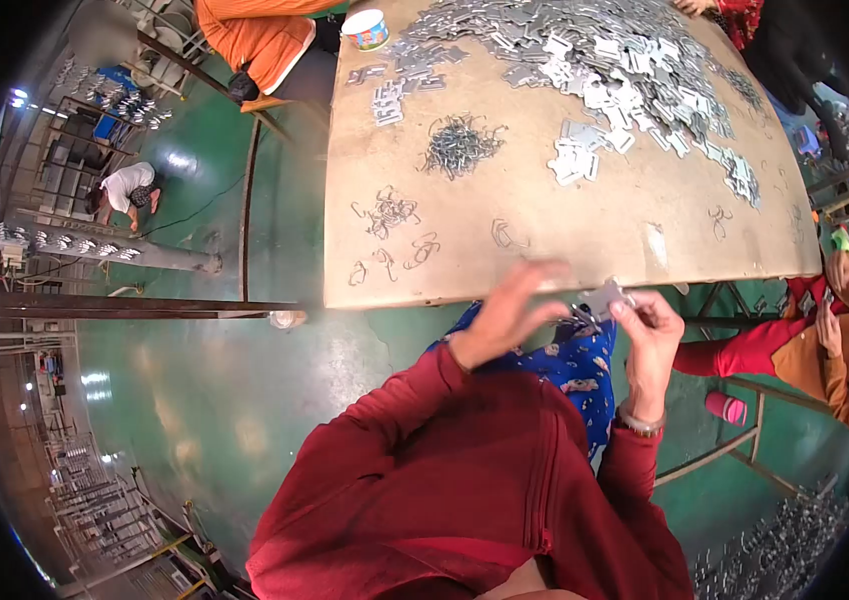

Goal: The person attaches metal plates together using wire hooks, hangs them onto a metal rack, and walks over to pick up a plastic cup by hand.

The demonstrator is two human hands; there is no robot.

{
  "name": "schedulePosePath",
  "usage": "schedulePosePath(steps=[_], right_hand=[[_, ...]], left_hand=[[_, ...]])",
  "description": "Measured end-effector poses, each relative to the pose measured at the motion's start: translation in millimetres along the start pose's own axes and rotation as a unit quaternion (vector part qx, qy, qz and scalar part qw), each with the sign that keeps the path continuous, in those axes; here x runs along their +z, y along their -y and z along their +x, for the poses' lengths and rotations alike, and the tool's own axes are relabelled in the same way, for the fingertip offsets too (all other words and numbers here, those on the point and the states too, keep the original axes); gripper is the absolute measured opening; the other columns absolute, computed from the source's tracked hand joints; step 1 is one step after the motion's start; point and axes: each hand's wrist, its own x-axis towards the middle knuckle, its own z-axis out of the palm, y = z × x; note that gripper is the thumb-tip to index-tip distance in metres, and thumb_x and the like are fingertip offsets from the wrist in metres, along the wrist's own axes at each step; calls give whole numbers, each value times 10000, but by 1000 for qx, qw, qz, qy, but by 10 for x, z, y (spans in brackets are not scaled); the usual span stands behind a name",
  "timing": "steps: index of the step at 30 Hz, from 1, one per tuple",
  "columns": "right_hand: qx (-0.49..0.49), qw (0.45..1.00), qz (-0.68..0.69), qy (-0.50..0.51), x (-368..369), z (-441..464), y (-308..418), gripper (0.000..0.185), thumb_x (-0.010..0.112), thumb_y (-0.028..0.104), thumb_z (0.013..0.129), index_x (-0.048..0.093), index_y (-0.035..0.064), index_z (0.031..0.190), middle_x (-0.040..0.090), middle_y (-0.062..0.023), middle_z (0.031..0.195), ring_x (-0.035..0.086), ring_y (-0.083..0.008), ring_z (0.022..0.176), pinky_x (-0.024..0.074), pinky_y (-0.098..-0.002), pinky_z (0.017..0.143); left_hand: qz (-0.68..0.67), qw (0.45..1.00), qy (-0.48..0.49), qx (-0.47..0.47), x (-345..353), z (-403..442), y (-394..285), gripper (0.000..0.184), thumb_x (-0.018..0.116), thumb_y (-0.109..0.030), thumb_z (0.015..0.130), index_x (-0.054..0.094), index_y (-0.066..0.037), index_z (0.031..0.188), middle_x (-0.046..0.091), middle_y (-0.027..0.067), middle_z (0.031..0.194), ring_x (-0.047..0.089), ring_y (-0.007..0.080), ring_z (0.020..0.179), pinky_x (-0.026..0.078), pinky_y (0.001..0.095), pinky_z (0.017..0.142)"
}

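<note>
My right hand pinches a small flat grey metal plate between thumb and fingers, just off the table's front edge. To the left of the plate is my left hand, its fingers apart and smeared by motion; I see nothing held in it. Beyond my hands lie a few loose bent wire pieces on the table. Farther left are a small group of wire pieces and a denser dark pile of wire pieces.
A large heap of metal plates covers the table's far part. A white tub stands at the far left corner. One person in orange is at the left, another in brown and red at the right. A pink container is below the table's right side.
</note>
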Motion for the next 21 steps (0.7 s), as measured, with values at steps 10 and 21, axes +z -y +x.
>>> schedulePosePath(steps=[10, 21], right_hand=[[-12, 1000, -24, 15, -63, 7, 19, 134, 720, -48, 707, 620, -13, 789, 629, -29, 769, 536, -64, 682, 447, -202, 629], [-19, 995, -93, 6, -86, -102, 82, 106, 709, -27, 724, 630, -20, 794, 601, -3, 696, 520, -48, 630, 428, -184, 583]], left_hand=[[418, 895, -69, -140, -1428, 987, 1499, 122, 600, -105, 758, 678, -15, 781, 628, 214, 772, 618, 357, 723, 487, 417, 663], [371, 907, -146, -139, -1417, 964, 1334, 203, 519, -109, 824, 599, 64, 894, 629, 223, 796, 625, 321, 745, 482, 401, 698]])
